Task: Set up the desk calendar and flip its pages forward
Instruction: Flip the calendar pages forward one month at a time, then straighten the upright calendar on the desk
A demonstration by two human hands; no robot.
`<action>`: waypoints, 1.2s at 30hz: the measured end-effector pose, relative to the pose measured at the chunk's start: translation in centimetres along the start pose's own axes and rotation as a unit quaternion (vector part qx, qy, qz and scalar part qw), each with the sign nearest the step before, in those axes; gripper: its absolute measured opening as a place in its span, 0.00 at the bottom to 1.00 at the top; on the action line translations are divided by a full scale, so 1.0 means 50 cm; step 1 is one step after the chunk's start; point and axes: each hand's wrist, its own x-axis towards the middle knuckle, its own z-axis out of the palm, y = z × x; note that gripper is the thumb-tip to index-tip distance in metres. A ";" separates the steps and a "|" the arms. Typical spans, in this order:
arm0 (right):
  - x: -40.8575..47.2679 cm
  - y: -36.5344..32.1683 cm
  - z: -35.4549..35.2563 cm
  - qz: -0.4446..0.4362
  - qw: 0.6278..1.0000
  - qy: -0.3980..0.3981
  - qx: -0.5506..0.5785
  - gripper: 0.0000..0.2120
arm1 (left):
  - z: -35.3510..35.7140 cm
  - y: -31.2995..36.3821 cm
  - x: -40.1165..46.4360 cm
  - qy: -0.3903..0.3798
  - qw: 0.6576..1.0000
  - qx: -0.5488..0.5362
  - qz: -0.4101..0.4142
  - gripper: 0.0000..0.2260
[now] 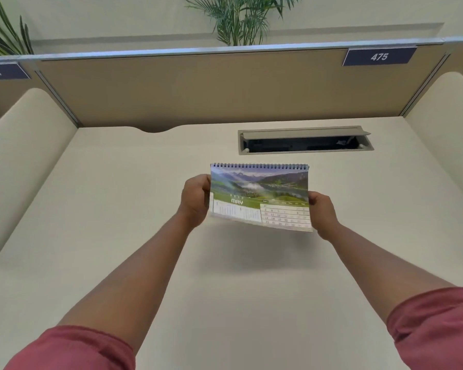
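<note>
A spiral-bound desk calendar [259,193] hangs in the air above the middle of the cream desk [118,209], spiral edge at the top. Its facing page shows a mountain landscape, the word MAY and a date grid. My left hand [194,200] grips the calendar's left edge, thumb on the front. My right hand [321,212] grips the lower right edge. The calendar's lower edge is blurred and I cannot see its stand or back. Its shadow falls on the desk below.
An open cable hatch [305,141] with a raised grey lid sits in the desk behind the calendar. A tan partition [198,86] with a sign reading 475 [379,56] closes the back. Cream side dividers [22,145] flank the desk. Plants rise behind the partition.
</note>
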 end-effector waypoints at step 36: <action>0.015 -0.005 0.029 0.029 0.999 0.017 -0.023 0.18 | 0.000 -0.058 0.059 0.020 0.991 0.132 -0.018 0.16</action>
